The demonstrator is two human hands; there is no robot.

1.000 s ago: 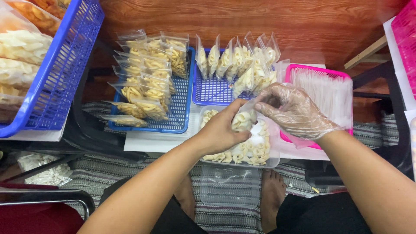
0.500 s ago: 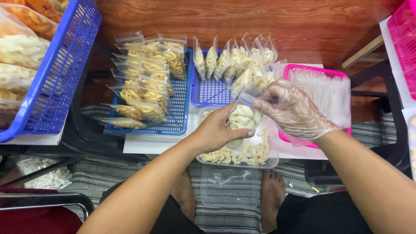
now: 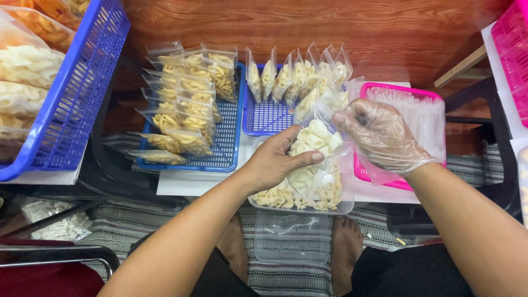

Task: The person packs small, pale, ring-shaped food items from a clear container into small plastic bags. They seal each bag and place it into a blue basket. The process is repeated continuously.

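**Spill risk at the open bag mouth**

The left hand, bare, grasps a small clear bag of pale shell-shaped crackers from the side, thumb laid across its front. The right hand, in a thin plastic glove, pinches the bag's upper edge. The bag hangs just above a clear tub holding loose crackers of the same kind.

Findings:
- The bag appears well filled. If its mouth is still open, which cannot be told, a tilt toward either side could tip crackers out; those falling outside the tub would land on the white surface or the striped mat below.
- A hard squeeze by the left hand could crush the brittle contents.
- The loose glove could slip on the slick film, or be caught in the fold when the top is closed.
- The blue tray of standing bags is close behind; a careless elbow or wrist could topple that row.
- The pink basket of empty bags sits just beside the right wrist and could be nudged.
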